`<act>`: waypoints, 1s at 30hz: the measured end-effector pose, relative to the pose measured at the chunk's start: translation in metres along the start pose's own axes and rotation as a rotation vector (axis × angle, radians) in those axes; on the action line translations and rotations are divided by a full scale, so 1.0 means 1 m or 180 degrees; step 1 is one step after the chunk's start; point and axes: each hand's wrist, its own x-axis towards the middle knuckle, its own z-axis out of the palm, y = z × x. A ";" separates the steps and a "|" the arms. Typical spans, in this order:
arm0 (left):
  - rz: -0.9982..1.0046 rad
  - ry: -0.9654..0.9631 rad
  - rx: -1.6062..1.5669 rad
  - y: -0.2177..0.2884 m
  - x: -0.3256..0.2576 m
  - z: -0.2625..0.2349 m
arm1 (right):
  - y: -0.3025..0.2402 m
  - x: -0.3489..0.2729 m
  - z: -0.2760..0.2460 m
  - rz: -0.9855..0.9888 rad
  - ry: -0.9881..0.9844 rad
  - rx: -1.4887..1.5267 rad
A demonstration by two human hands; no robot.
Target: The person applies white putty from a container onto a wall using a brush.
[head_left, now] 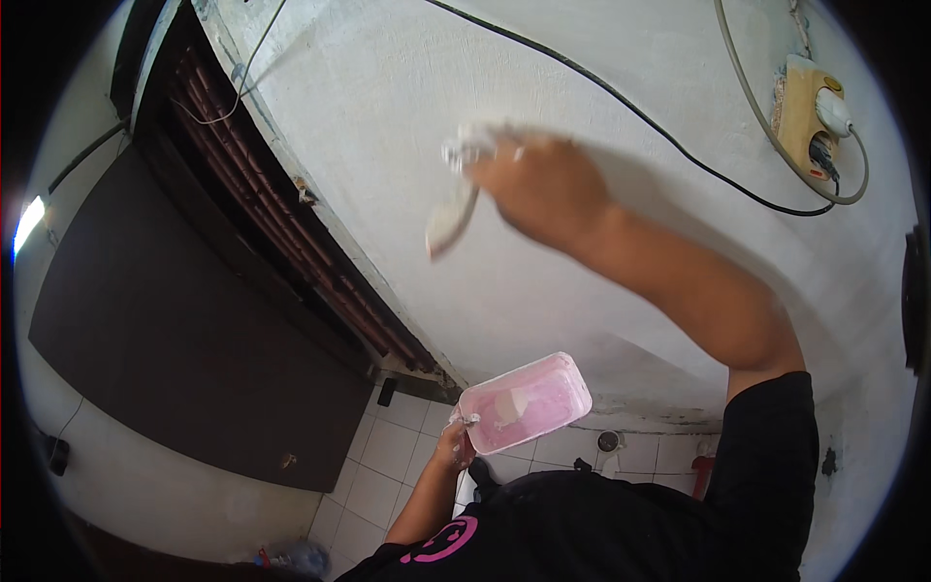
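At lower centre, our left grip point(452, 446) held a pink tray point(555, 393) — while at upper centre our right grip point(545, 186) clasped a blurred pale tool point(451, 221).

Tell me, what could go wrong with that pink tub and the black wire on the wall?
The left hand holds the pink tub at one end, so it might tip and spill its pale paste onto the tiled floor.

The right hand, holding a pale, blurred tool, is just below the black wire, so a high sweep could perhaps catch it.
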 end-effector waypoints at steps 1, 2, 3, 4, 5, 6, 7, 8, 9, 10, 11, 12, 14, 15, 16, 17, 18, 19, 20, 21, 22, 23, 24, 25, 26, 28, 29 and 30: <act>0.0005 0.0000 -0.0008 -0.002 -0.003 0.001 | 0.000 0.011 -0.021 0.0194 -0.0077 -0.0104; 0.0014 0.0023 -0.0011 -0.003 -0.006 0.003 | -0.001 0.006 -0.019 0.0067 0.0107 -0.0385; 0.0037 0.0120 0.0035 -0.002 -0.008 0.005 | -0.002 -0.002 -0.014 -0.0061 0.0294 -0.0666; 0.0058 0.0197 0.0088 -0.003 -0.009 0.008 | -0.004 -0.020 -0.001 -0.0187 0.0159 -0.0754; 0.0073 0.0209 0.0089 -0.004 -0.010 0.008 | -0.008 -0.044 0.020 -0.0318 0.0028 -0.0835; 0.0108 0.0183 0.0047 -0.005 -0.011 0.007 | -0.010 -0.069 0.040 -0.0482 -0.0057 -0.0897; 0.0136 0.0147 0.0005 -0.006 -0.011 0.007 | -0.014 -0.087 0.045 -0.0637 -0.0329 -0.0919; 0.0145 0.0151 0.0004 -0.003 -0.012 0.011 | -0.020 -0.098 0.046 -0.0725 -0.0496 -0.0670; 0.0119 0.0199 0.0113 0.001 -0.013 0.017 | -0.018 -0.101 0.049 -0.0730 -0.0490 -0.0672; 0.0095 0.0280 0.0220 0.003 -0.018 0.019 | -0.020 -0.092 0.040 -0.0624 -0.0987 -0.0257; 0.0107 0.0292 0.0215 0.003 -0.020 0.021 | -0.019 -0.080 0.029 -0.0515 -0.1484 0.0138; 0.0133 0.0339 0.0228 0.002 -0.023 0.022 | -0.015 -0.062 0.017 -0.0082 -0.1606 0.0560; 0.0179 0.0375 0.0240 0.001 -0.022 0.023 | 0.009 -0.020 -0.017 0.0110 -0.1418 0.0544; 0.0229 0.0374 0.0166 -0.004 -0.021 0.020 | 0.016 -0.009 -0.025 0.0303 -0.1236 0.0542; 0.0274 0.0366 0.0090 -0.007 -0.021 0.021 | 0.019 -0.010 -0.024 0.0286 -0.1232 0.0542; 0.0291 0.0379 0.0084 -0.009 -0.023 0.024 | 0.023 -0.015 -0.020 -0.0058 -0.0455 0.0106; 0.0257 0.0421 0.0088 -0.009 -0.025 0.028 | 0.027 -0.021 -0.013 -0.0396 0.0331 -0.0321; 0.0214 0.0436 0.0105 -0.008 -0.026 0.030 | 0.027 -0.034 -0.004 -0.0396 0.0344 -0.0332; 0.0229 0.0433 0.0114 -0.006 -0.028 0.030 | 0.023 -0.054 0.011 -0.0694 0.0272 -0.0617; 0.0089 0.0484 0.0194 -0.006 -0.030 0.029 | 0.019 -0.074 0.023 -0.0986 0.0198 -0.0921; -0.0041 0.0533 0.0267 -0.006 -0.030 0.028 | 0.010 -0.098 0.036 -0.0955 -0.0189 -0.0637; -0.0016 0.0534 0.0270 -0.004 -0.031 0.030 | 0.004 -0.113 0.044 -0.0924 -0.0573 -0.0333; -0.0079 0.0530 0.0306 -0.002 -0.032 0.032 | 0.004 -0.111 0.040 -0.0924 -0.0561 -0.0350; -0.0148 0.0553 0.0337 -0.002 -0.035 0.034 | -0.001 -0.104 0.031 -0.0782 -0.1028 -0.0142; -0.0143 0.0559 0.0342 -0.002 -0.036 0.036 | -0.006 -0.096 0.020 -0.0632 -0.1494 0.0061; -0.0158 0.0436 0.0251 -0.001 -0.035 0.041 | 0.004 -0.056 -0.007 -0.0125 -0.1641 0.0384; -0.0159 0.0435 0.0264 -0.001 -0.033 0.041 | 0.011 -0.034 -0.021 0.0375 -0.1785 0.0698; -0.0122 0.0460 0.0279 -0.002 -0.032 0.042 | 0.012 -0.015 -0.035 0.0402 -0.1464 0.0667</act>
